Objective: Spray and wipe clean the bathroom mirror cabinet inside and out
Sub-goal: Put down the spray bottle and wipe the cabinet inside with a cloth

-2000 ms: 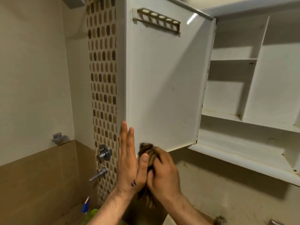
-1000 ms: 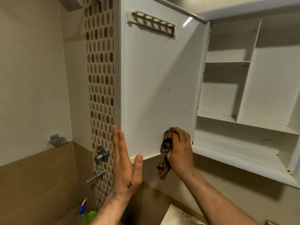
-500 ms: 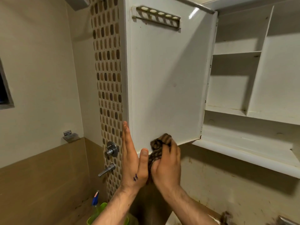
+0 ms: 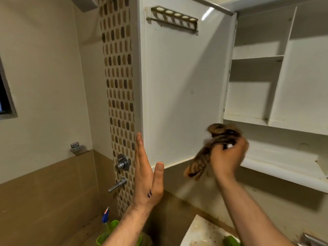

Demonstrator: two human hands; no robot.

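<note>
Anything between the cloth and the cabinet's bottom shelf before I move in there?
Nothing visible does. The right hand grips the cloth by the lower hinge corner of the open door, with the bottom shelf right beside it. The left hand rests flat on the door's far edge, out of that path.

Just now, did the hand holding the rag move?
Yes. The right hand with the rag slid right across the cabinet door, toward its hinge side.
</note>
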